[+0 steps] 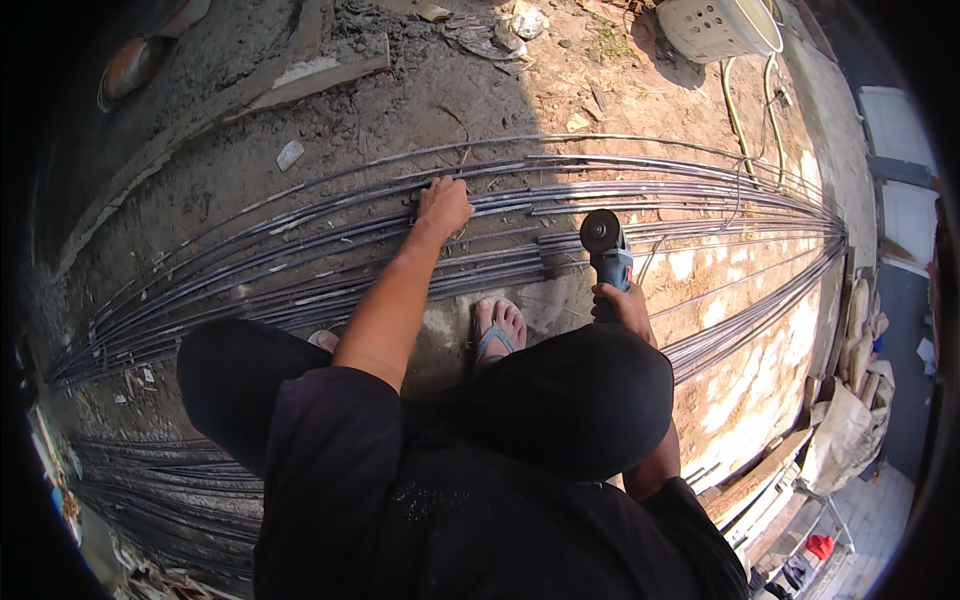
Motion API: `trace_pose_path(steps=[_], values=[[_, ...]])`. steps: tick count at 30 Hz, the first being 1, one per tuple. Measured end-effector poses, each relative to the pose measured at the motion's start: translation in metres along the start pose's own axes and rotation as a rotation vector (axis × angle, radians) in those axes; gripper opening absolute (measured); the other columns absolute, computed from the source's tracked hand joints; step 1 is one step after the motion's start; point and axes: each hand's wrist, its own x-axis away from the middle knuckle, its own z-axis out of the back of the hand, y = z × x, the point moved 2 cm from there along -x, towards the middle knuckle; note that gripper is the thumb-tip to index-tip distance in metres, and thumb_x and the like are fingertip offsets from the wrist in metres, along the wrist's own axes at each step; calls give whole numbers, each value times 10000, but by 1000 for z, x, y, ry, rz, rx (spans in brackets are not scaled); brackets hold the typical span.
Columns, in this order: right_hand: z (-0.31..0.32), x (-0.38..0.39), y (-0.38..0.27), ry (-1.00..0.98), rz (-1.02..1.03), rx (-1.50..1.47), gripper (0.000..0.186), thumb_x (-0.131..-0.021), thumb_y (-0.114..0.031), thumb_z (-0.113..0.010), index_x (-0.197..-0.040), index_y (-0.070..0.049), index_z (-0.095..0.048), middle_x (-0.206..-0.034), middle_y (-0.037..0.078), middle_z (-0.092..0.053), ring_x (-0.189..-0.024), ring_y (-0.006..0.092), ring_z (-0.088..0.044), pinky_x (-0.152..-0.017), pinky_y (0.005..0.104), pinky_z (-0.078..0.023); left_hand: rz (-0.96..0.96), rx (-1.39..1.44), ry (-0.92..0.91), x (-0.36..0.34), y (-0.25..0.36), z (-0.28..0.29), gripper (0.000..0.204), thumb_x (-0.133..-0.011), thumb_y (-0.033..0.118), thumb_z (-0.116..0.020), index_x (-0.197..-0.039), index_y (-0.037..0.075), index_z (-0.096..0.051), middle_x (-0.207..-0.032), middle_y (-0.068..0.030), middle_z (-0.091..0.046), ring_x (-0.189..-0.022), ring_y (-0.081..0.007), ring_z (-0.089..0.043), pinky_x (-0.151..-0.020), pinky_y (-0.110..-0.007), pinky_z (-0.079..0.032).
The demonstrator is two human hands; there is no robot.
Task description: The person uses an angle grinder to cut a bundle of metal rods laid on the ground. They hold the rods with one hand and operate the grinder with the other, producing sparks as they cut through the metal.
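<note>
Long thin steel rods (640, 198) lie in loose bundles across the dirt ground in front of me, some ends meeting near the middle. My left hand (445, 207) reaches out over the far rods, its fingers curled down and closed on one of them; the fingertips are partly hidden. Nearer to me, my right hand (625, 303) grips the body of an angle grinder (610, 268) with a dark round disc on its head. The disc points away from me, above the rods and apart from my left hand. Whether it is spinning, I cannot tell.
My sandalled foot (498, 325) stands close behind the near rods. A wooden plank (320, 80) lies at the far left, and a pale perforated bucket (715, 30) sits at the far right beside a hose (735, 115). More rods (165, 490) lie at the lower left.
</note>
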Motion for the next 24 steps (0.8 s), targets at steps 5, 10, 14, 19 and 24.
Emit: trace_pose_path(steps=[5, 10, 14, 19, 24], values=[[6, -9, 2, 34, 40, 110, 284, -808, -203, -714, -962, 9, -605, -733, 90, -621, -604, 189, -631, -541, 337, -510, 96, 34, -142, -5, 10, 19, 431, -899, 377, -759, -1130, 19, -691, -1277, -164, -641, -1275, -333, -548, -1056, -498, -437], [15, -16, 1, 37, 93, 160, 327, -796, -223, -725, -968, 32, -615, -759, 109, -643, -645, 207, -665, -579, 350, -533, 132, 88, -185, 4, 17, 28, 490, -865, 437, -784, -1041, -14, -709, -1152, -195, -705, -1134, -359, -649, -963, -466, -505], [9, -25, -4, 13, 105, 204, 327, -794, -227, -730, -950, 37, -617, -768, 104, -647, -649, 204, -666, -591, 351, -535, 38, 83, -126, 3, 13, 23, 491, -853, 458, -787, -983, -6, -690, -1017, -202, -713, -1021, -362, -680, -874, -461, -521], [6, -24, -9, -2, 92, 115, 322, -795, -232, -734, -942, 30, -619, -781, 100, -649, -643, 198, -665, -592, 348, -536, 28, 287, 127, 2, 8, 32, 465, -849, 466, -785, -890, 15, -678, -887, -186, -709, -933, -371, -693, -793, -491, -510], [15, -17, -16, 16, 96, 40, 300, -798, -226, -733, -926, 22, -623, -763, 90, -636, -640, 196, -663, -585, 337, -535, 26, 109, -44, 18, 20, 26, 444, -862, 502, -763, -955, 69, -730, -1013, -156, -745, -966, -324, -694, -813, -483, -501]])
